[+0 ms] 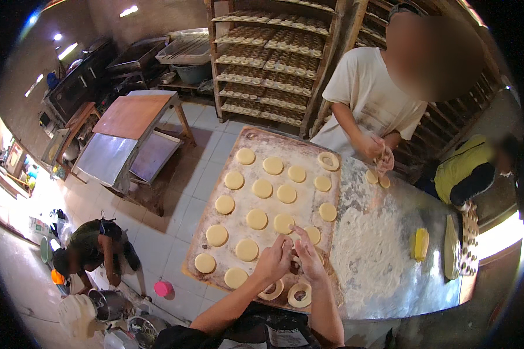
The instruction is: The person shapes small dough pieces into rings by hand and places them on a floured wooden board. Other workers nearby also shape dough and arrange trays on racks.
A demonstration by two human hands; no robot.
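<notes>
My left hand (275,257) and my right hand (310,255) are close together over the near part of a floured wooden board (247,142). Both have curled fingers, and whatever may be between them is hidden. Just beyond my fingertips lie a flat dough round (283,222) and another dough round (312,235), partly covered by my right hand. Several more rounds, such as a dough round (247,249), sit in loose rows to the left. Between my forearms are a dough ring (300,295) and a second, partly hidden dough ring (272,290).
Right of the board, a metal table (402,244) carries scattered flour, a yellow packet (420,245) and two dough rounds (378,178). Across it, a co-worker in a white shirt (370,87) handles dough. A tall rack (271,64) of filled trays stands behind. Another person crouches (102,250) at left.
</notes>
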